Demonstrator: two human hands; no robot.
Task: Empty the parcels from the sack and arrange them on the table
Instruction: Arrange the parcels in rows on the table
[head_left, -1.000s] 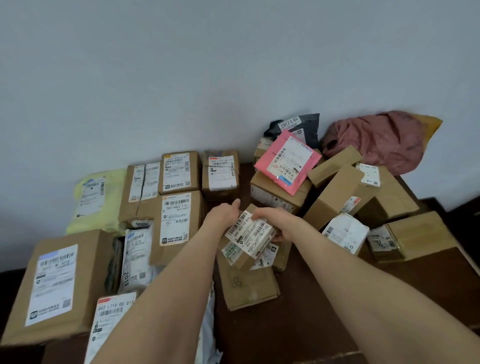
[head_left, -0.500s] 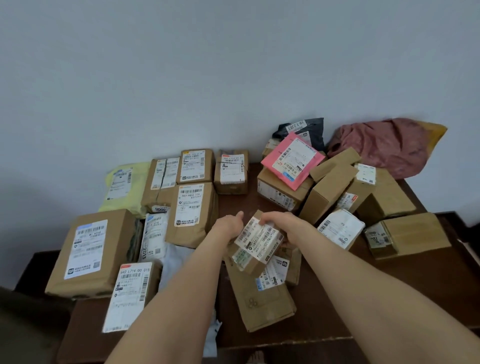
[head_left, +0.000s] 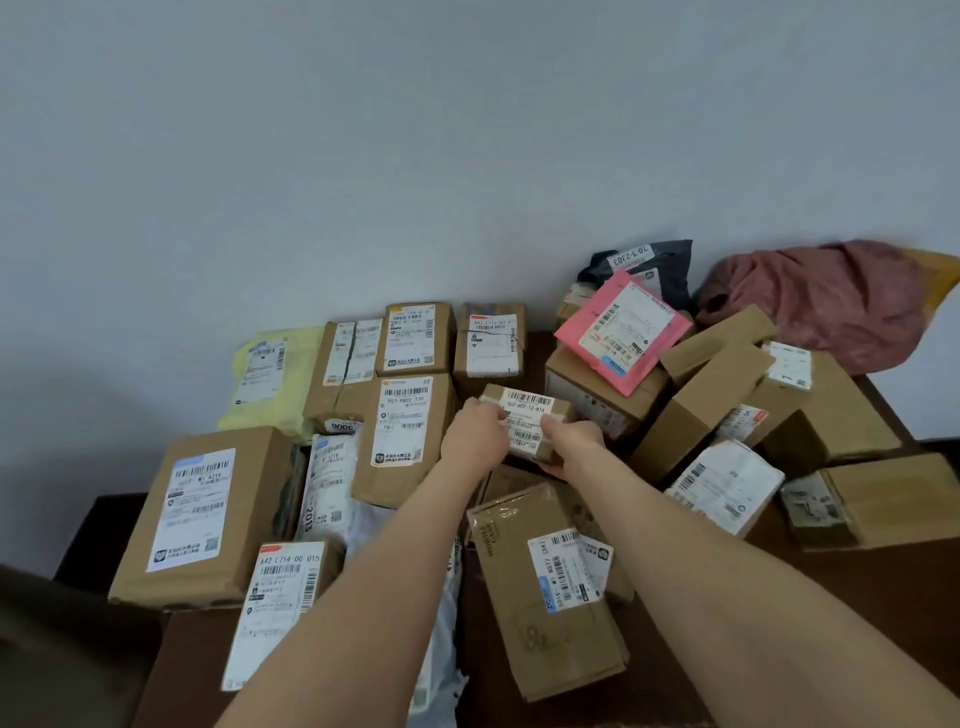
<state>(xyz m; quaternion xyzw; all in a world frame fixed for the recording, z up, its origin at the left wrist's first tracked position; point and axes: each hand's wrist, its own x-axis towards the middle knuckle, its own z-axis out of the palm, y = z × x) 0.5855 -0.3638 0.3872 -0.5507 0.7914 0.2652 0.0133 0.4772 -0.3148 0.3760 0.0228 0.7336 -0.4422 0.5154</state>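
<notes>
Both hands are out over the table (head_left: 857, 623) now, and between them sits a small brown box (head_left: 524, 421) with barcode labels across its top. The left hand (head_left: 475, 434) has its fingers curled onto the box's left edge, the right hand (head_left: 571, 441) closes on the near right corner, so it's a two-handed grip on that one parcel. The box is in the gap between the upright labelled box (head_left: 405, 436) on the left and the jumbled heap of cartons (head_left: 711, 405) on the right, just in front of the back-row box (head_left: 491, 343) by the wall; whether it rests on the wood or is a touch above it, I can't tell. The red sack (head_left: 826, 301) lies slumped and limp at the far right corner, looking emptied, so this reads as the arranging step: slotting a parcel into the tidy rows on the left. Next, I'd say, it wants squaring up against its neighbours, label facing up, then letting go and reaching for the unsorted pile, perhaps the pink mailer (head_left: 623, 332) perched on top, which could slide if the cartons under it are nudged.
</notes>
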